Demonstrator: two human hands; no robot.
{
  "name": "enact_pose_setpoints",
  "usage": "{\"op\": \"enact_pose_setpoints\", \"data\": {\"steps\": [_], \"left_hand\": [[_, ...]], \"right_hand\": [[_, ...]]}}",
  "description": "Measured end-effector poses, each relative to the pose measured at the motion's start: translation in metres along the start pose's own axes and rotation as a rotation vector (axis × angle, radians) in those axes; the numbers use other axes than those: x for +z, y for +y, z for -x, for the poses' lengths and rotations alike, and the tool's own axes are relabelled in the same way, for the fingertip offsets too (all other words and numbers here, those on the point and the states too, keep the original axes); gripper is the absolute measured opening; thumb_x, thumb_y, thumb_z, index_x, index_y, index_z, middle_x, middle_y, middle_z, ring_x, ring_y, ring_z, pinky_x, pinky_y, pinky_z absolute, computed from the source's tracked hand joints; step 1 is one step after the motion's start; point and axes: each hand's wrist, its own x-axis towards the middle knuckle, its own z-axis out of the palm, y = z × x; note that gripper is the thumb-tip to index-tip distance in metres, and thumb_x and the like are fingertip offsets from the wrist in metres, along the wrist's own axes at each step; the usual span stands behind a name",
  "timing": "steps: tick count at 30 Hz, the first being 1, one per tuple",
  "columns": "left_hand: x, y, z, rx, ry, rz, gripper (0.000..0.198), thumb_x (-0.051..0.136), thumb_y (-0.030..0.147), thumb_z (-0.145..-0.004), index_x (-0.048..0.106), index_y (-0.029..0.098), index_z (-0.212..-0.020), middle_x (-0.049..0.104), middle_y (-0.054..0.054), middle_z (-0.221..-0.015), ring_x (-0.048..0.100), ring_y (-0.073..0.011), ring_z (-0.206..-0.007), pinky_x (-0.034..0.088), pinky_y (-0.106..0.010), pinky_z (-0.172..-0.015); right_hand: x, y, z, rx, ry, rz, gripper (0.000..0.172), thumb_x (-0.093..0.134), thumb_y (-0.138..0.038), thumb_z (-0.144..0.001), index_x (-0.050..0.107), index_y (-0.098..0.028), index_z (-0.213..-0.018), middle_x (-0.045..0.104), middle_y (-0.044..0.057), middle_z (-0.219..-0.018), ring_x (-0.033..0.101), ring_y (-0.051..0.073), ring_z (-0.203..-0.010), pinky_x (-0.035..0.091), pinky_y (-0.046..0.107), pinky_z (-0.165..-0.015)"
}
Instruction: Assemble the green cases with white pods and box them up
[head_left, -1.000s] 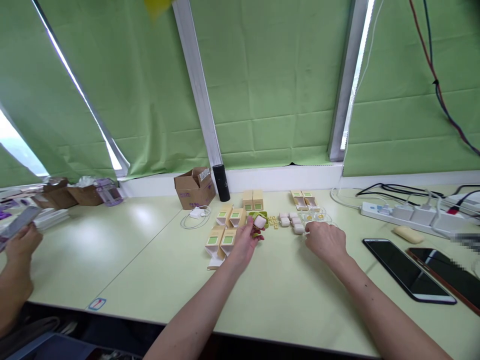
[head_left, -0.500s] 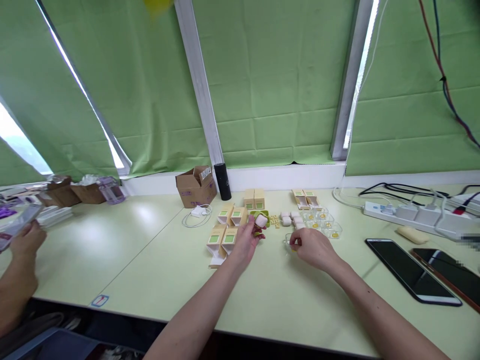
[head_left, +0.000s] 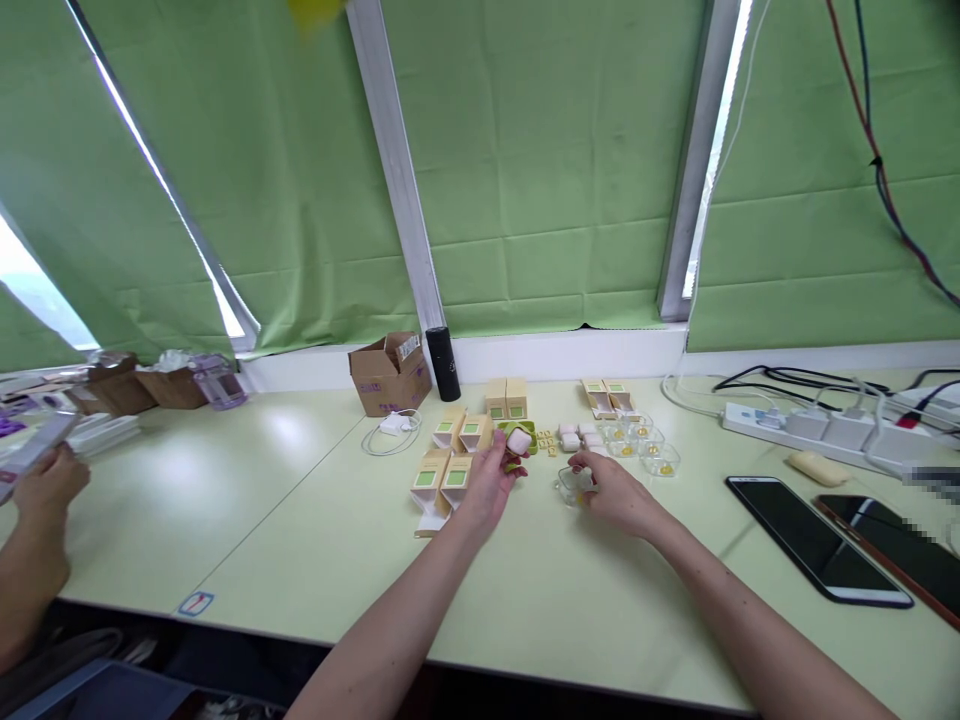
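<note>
My left hand (head_left: 489, 487) is closed around a small white rounded block (head_left: 517, 441), held up in front of a green tray (head_left: 531, 430). To the right, my right hand (head_left: 621, 497) pinches the side of a small clear plastic container (head_left: 570, 486) low over the table. Several white blocks (head_left: 571, 441) lie just beyond it, beside several tiny yellow squares (head_left: 546, 438). Further right stand several clear containers (head_left: 661, 460) with something yellow inside. Open cream cartons with green squares (head_left: 429, 482) are grouped left of my left hand.
Closed cream cartons (head_left: 506, 398), a black bottle (head_left: 442, 364) and a cardboard box (head_left: 390, 376) stand toward the back. Two phones (head_left: 817, 540) and a white power strip (head_left: 817, 428) lie at right. Another person's hand (head_left: 51, 488) holds a package at far left.
The clear container has shifted slightly left and more of it shows, with my right hand moving along with it. My left hand stays nearly in place with the white block.
</note>
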Motion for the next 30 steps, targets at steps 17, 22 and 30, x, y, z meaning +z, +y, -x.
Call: {"op": "enact_pose_setpoints", "data": {"steps": [17,22,30], "left_hand": [[-0.002,-0.002,-0.004,0.019,0.041,0.012,0.055,0.083,0.064,-0.078,0.075,0.012,-0.091,0.073,-0.008,-0.082,0.065,-0.0156,-0.075,0.05,-0.027,-0.065],[-0.002,-0.003,-0.005,0.021,0.037,0.018,0.053,0.083,0.063,-0.078,0.074,0.013,-0.092,0.073,-0.008,-0.083,0.066,-0.0157,-0.075,0.051,-0.027,-0.064],[-0.003,0.0,-0.007,0.017,0.06,0.061,0.051,0.089,0.059,-0.073,0.074,0.013,-0.089,0.074,-0.007,-0.085,0.064,-0.0148,-0.077,0.05,-0.028,-0.066]], "right_hand": [[0.008,-0.014,-0.002,0.058,-0.131,-1.513,0.037,0.057,-0.047,-0.093,0.076,-0.02,-0.109,0.075,0.01,-0.09,0.071,0.026,-0.085,0.058,0.043,-0.084],[0.009,-0.014,-0.002,0.054,-0.162,-1.571,0.041,0.054,-0.046,-0.095,0.075,-0.019,-0.116,0.072,0.01,-0.093,0.07,0.024,-0.082,0.06,0.041,-0.08],[0.008,-0.021,0.003,0.045,-0.068,-1.66,0.033,0.076,-0.04,-0.084,0.073,-0.022,-0.112,0.069,0.004,-0.092,0.069,0.021,-0.08,0.059,0.038,-0.076]]}}
